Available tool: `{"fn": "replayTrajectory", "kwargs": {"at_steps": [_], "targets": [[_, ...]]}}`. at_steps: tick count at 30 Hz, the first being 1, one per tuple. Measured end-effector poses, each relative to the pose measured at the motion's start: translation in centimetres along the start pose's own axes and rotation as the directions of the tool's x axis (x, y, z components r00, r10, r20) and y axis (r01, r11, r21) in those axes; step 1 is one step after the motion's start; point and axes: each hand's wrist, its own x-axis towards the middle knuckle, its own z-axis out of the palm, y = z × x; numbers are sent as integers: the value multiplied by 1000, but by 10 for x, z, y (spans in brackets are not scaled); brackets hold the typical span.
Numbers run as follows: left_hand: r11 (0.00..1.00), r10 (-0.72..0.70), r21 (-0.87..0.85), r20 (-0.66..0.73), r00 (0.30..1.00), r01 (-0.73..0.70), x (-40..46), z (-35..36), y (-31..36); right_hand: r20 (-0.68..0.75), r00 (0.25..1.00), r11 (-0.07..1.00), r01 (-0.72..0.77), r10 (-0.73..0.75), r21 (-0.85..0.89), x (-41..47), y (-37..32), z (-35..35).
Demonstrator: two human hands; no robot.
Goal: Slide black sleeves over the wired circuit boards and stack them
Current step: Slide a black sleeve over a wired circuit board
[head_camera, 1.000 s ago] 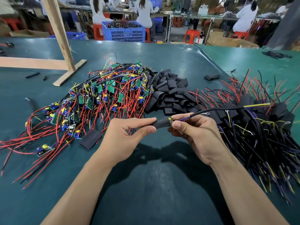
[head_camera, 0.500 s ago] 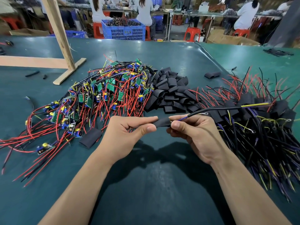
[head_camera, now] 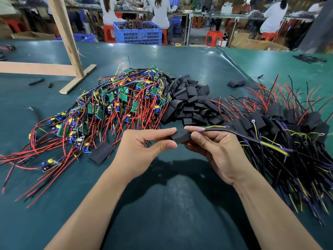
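Note:
Between my hands, above the green table, is a black sleeve (head_camera: 180, 136) covering a circuit board; the board itself is hidden inside. My left hand (head_camera: 142, 148) pinches the sleeve's left end between thumb and forefinger. My right hand (head_camera: 214, 150) pinches its right end, where a black cable (head_camera: 239, 133) with yellow and blue wires comes out toward the right. A heap of bare wired boards (head_camera: 111, 105) with red wires lies to the left. Loose black sleeves (head_camera: 192, 103) are piled in the middle. Sleeved boards (head_camera: 281, 127) are stacked at the right.
One loose sleeve (head_camera: 100, 153) lies on the table (head_camera: 162, 204) near my left hand, another (head_camera: 236, 83) farther back. A wooden frame (head_camera: 72, 56) stands at the back left. Beyond the table are a blue crate (head_camera: 138, 34), red stools and seated people.
The sleeve has slid farther over the board; the yellow part seen at its right end a second ago is now covered. Both hands stay in about the same place.

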Motion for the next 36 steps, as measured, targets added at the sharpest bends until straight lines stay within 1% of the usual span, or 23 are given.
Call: {"fn": "replayTrajectory", "kwargs": {"at_steps": [2,4,7,10,12,14,16,18,21,23,28,32,36], "targets": [[993,59,100,14,998,-60,-2,2,1,-12,1000,1000,8,-8,-18,0,0,1],[969,153,191,23,988,-155,-2,4,2,-17,1000,999,24,-25,-32,0,0,1],[938,240,254,8,971,-234,-3,7,1,-22,999,1000,28,-28,-11,0,0,1],[911,279,318,-6,960,-263,-3,10,-1,-47,999,999,21,-19,36,1,0,4],[906,281,333,-15,960,-260,-4,12,-3,-109,994,997,9,-1,72,2,0,5],[896,281,355,8,960,-265,-3,15,-5,-192,980,994,-29,49,102,3,0,5],[862,293,419,52,955,-287,-2,19,-8,-268,959,994,-66,88,89,5,3,5],[828,304,472,76,949,-303,-1,22,-12,-296,948,992,-100,117,71,5,6,6],[838,284,465,77,956,-286,1,23,-15,-304,941,988,-128,150,90,5,7,7],[851,275,447,67,959,-275,2,22,-16,-305,941,989,-127,146,81,4,5,6],[866,287,402,90,954,-298,0,21,-16,-252,952,983,-158,176,91,3,4,7],[830,338,433,109,935,-351,-1,23,-17,-230,950,977,-196,211,88,2,4,7],[794,368,488,91,925,-363,0,24,-21,-168,966,981,-194,196,27,-1,3,11]]}}
